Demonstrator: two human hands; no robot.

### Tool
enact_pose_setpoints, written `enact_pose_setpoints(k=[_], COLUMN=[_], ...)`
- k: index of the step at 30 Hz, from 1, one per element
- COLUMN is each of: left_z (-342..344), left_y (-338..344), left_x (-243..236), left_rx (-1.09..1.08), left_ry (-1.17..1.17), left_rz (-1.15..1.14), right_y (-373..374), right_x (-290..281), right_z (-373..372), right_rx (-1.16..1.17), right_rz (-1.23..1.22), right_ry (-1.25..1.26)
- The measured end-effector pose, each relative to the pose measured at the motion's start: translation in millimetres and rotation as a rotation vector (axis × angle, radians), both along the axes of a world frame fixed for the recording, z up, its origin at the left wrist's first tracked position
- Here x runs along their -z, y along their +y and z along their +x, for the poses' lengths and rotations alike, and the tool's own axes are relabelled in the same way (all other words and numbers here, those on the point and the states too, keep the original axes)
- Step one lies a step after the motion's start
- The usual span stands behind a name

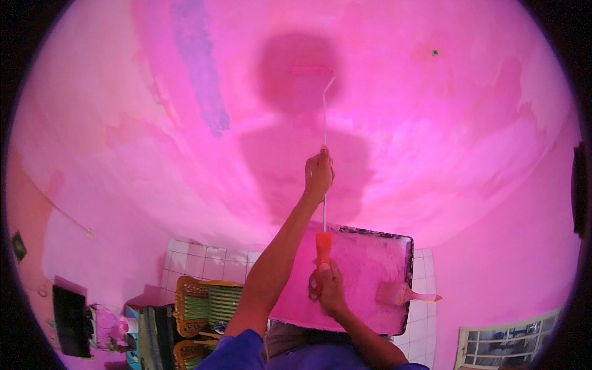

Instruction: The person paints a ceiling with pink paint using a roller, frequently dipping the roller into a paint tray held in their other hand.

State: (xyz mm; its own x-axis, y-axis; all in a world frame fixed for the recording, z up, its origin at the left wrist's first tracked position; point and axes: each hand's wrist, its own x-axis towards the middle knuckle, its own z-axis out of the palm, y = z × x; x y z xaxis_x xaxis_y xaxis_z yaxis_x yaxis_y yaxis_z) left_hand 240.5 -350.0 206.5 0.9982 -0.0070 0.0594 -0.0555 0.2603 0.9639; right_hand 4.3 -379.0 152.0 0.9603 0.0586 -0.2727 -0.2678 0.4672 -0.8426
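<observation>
A paint roller (312, 69) with a long thin metal rod reaches up in front of me, its pink sleeve against the pink wall (419, 142). Around the middle of the rod my left hand (319, 174) is closed. My right hand (330, 287) grips the orange handle (323, 245) at the rod's lower end. Under my hands is a wide, flat, paint-covered surface (364, 271) with a dark edge, perhaps a tray or board. A paintbrush (410, 294) lies across its right edge, bristles inward and coated pink.
My shadow falls on the wall. A bluish-purple patch (200, 68) marks its upper left. Ornate wooden chairs (191, 308) stand on white floor tiles (194, 258) at lower left, near a black television (71, 320). A framed window (509, 342) is at lower right.
</observation>
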Motion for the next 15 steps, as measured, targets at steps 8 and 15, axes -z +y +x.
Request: enact_pose_setpoints(k=[8, 15], left_z=[33.6, 14.1], left_y=[10.0, 6.3], left_x=[-55.8, 13.0], left_rx=[0.011, -0.004], left_ry=[-0.157, 0.013], left_rz=[-0.018, 0.039], right_y=[-0.5, 6.7], right_x=[-25.2, 13.0], right_z=[37.9, 12.5], right_rx=[0.021, 0.000], right_rz=[-0.102, -0.022], right_ry=[-0.138, -0.016])
